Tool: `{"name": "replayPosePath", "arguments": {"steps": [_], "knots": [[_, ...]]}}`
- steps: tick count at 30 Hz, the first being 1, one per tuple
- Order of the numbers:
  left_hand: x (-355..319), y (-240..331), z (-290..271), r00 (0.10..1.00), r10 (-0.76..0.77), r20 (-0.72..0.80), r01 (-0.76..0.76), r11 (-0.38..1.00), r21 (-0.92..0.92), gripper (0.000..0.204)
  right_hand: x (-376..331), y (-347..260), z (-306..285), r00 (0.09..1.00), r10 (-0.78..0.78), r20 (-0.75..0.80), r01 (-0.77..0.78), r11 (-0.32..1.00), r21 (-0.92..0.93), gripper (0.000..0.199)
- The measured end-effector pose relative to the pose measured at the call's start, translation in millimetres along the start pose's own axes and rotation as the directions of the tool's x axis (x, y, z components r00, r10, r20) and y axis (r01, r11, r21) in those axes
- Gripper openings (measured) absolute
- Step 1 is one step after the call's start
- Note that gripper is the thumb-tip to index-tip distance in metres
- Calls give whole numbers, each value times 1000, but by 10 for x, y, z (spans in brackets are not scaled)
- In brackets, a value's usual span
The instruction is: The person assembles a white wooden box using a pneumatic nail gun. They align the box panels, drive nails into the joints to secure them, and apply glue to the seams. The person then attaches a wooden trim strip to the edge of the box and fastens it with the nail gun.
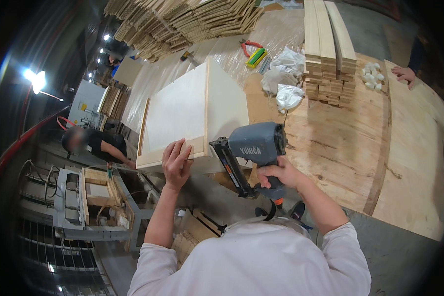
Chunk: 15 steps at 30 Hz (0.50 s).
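A white-panelled wooden box [227,98] with pale wood edging sits at the near edge of the worktable. At its near wooden rail [192,146], my left hand [175,166] has bent fingers gripping the edge. My right hand [281,173] is wrapped round the handle of a blue-grey and black nail gun [254,143]. The tool's nose points left, close to the box's near corner. An orange fitting [278,202] shows at the base of its handle. Whether the nose touches the box, I cannot tell.
Stacked wood strips [325,59] stand beyond the nail gun, near white plastic bags [288,69] and small white pieces [372,76]. Red-handled pliers [250,47] lie behind the box. A person [103,145] works at left; another person's hand [404,75] rests on a board at right.
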State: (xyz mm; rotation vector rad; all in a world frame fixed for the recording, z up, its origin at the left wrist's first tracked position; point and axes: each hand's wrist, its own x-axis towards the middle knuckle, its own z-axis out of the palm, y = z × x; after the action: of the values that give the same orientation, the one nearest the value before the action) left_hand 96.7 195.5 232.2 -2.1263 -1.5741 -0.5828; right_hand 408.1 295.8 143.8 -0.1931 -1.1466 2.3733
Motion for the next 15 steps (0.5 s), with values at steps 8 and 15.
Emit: {"name": "replayPosePath", "arguments": {"steps": [8,15], "knots": [[806,436,667,987,-142,-80,154,976,157,32,-98,273,43,900,-314,-303,335,942,17,13],[864,442,730,992,-96,-80,110,975,194,35,47,345,137,838,-375,-396,401,916,-18,11]]}}
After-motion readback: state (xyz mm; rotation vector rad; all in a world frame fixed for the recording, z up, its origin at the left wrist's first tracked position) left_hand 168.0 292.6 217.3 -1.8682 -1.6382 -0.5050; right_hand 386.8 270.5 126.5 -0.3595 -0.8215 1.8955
